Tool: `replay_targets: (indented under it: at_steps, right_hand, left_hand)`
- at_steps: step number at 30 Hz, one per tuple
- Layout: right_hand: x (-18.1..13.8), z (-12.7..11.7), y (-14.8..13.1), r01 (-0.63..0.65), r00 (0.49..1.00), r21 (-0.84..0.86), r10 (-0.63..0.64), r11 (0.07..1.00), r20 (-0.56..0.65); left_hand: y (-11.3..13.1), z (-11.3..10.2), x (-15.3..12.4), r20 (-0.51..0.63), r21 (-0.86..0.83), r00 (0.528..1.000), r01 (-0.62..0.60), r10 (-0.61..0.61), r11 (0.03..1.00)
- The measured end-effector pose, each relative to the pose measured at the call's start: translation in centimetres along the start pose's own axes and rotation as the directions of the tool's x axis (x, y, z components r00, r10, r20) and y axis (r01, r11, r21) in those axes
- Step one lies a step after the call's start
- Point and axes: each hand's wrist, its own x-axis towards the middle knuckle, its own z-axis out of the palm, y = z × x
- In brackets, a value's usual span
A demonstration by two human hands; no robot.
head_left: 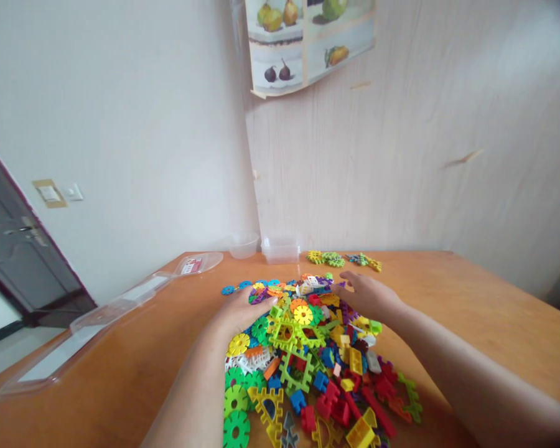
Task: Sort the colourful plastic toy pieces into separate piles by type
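Observation:
A big mixed pile of colourful plastic building pieces spreads over the table between my two arms. My left hand rests at the pile's far left side, thumb stretched toward the middle and its other fingers partly hidden. Close to it lie a yellow notched disc and a green notched disc. On the far right side, my right hand reaches in with fingers apart, touching the edge of the pile near some white pieces. Neither hand visibly grips a piece.
The wooden table meets the wall at the back. Along that edge stand a round clear bowl, a clear rectangular box and some joined yellow-green pieces. Clear plastic lids lie on the left.

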Motion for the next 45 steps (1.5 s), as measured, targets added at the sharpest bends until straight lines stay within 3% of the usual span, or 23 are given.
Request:
replay_targets:
  at_steps: [4, 8, 13, 19, 26, 31, 37, 41, 45]
  right_hand:
    - [0.5, 1.3, 0.4, 0.059, 0.992, 0.082, -0.068, 0.995, 0.111]
    - [0.4, 2.4, -0.3, 0.049, 0.99, 0.289, -0.086, 0.956, 0.114]
    - [-0.3, 2.9, -1.9, -0.138, 0.973, 0.621, -0.012, 0.771, 0.231]
    - [-1.0, 2.5, -3.4, -0.166, 0.969, 0.807, -0.057, 0.566, 0.24]
    - [-2.3, 1.6, -5.5, 0.022, 0.965, 0.879, -0.241, 0.476, 0.107]
    - [-3.1, 1.0, -6.1, 0.042, 0.942, 0.852, -0.305, 0.522, 0.141]
    - [-3.5, 0.3, -6.3, 0.167, 0.918, 0.789, -0.384, 0.592, 0.094]
    - [-3.1, 0.5, -6.2, 0.169, 0.924, 0.817, -0.378, 0.551, 0.064]
    - [-3.1, 0.3, -6.4, 0.072, 0.933, 0.875, -0.342, 0.479, 0.111]
  left_hand:
    - [0.0, 0.7, 0.3, -0.029, 0.029, 0.998, -0.063, 0.064, 0.998]
    - [0.2, 1.3, 0.7, -0.063, -0.022, 0.993, -0.102, 0.101, 0.995]
    - [0.4, 2.0, 0.9, -0.073, -0.258, 0.994, -0.097, 0.081, 0.961]
    - [1.3, 2.3, 0.8, -0.061, -0.419, 0.991, -0.134, 0.119, 0.898]
    - [2.5, 2.1, 0.3, -0.005, -0.513, 0.974, -0.196, 0.226, 0.836]
    - [3.5, 1.9, -0.4, 0.011, -0.59, 0.946, -0.255, 0.324, 0.766]
    - [4.7, 1.5, -1.9, 0.1, -0.597, 0.9, -0.287, 0.424, 0.749]
    - [4.8, 1.7, -2.0, 0.156, -0.598, 0.873, -0.289, 0.462, 0.748]
    - [4.5, 2.0, -1.7, 0.159, -0.543, 0.867, -0.323, 0.472, 0.775]
